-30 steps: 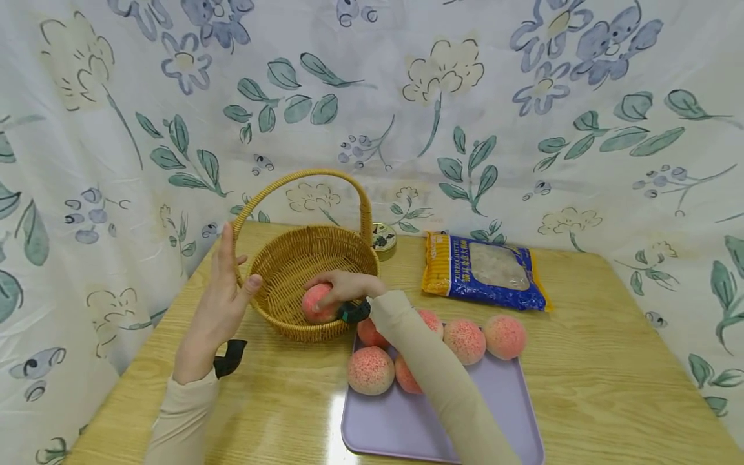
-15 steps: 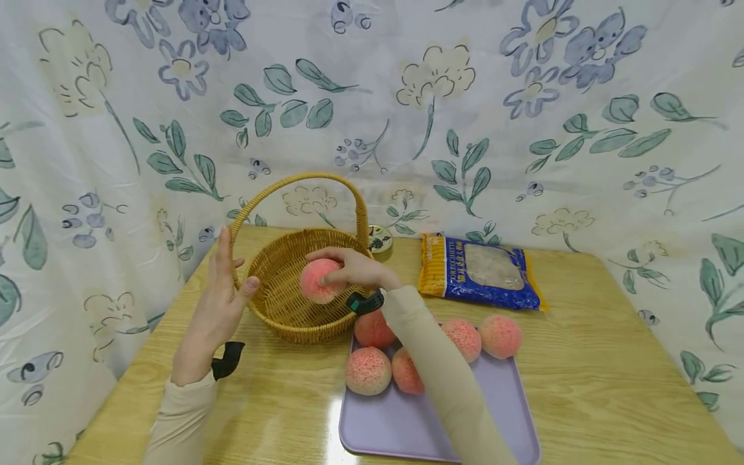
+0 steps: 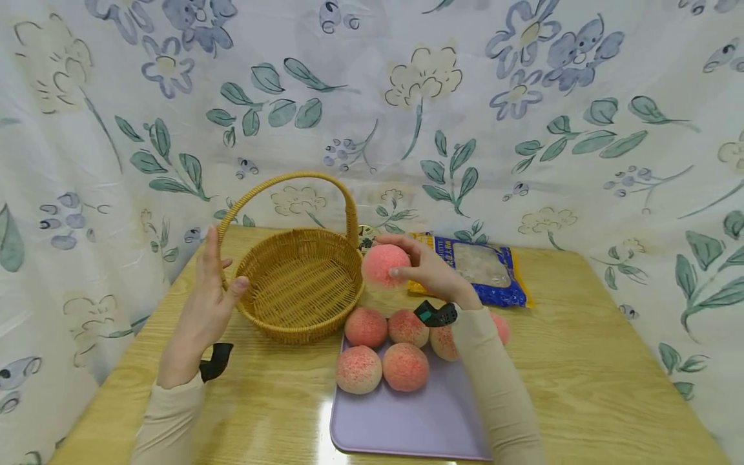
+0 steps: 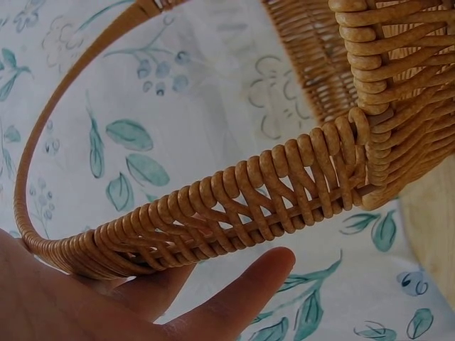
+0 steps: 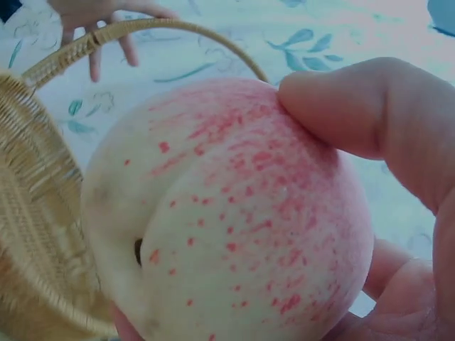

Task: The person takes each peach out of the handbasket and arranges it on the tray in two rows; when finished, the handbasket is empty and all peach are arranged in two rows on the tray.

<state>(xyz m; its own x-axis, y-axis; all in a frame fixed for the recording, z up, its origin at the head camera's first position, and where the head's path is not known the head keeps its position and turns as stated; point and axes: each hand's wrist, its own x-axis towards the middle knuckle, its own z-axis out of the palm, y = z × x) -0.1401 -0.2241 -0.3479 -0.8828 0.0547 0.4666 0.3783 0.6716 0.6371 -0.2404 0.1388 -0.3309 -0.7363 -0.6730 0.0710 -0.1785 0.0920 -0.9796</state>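
My right hand (image 3: pixel 434 274) grips a pink peach (image 3: pixel 383 266) between thumb and fingers, held up just right of the wicker basket (image 3: pixel 296 334). Up close in the right wrist view, the peach (image 5: pixel 234 220) shows a pale side with red speckles, a crease and a small dark stem hollow. My left hand (image 3: pixel 200 310) touches the left side of the basket's arched handle (image 3: pixel 290 175), its fingers straight and thumb out. In the left wrist view the fingers (image 4: pixel 245 291) lie along the woven handle (image 4: pixel 234 192). The basket's woven bottom is visible in the head view.
Several peaches (image 3: pixel 405 367) sit on a lilac tray (image 3: pixel 407 420) in front, partly covered by my right sleeve. A blue and yellow pasta bag (image 3: pixel 482 271) lies behind my right hand. A small round tin (image 3: pixel 366 237) stands by the basket's back right, near a floral curtain (image 3: pixel 360 97).
My right hand has lifted the peach out of the basket and carried it right, past the rim. My left hand stays at the handle.
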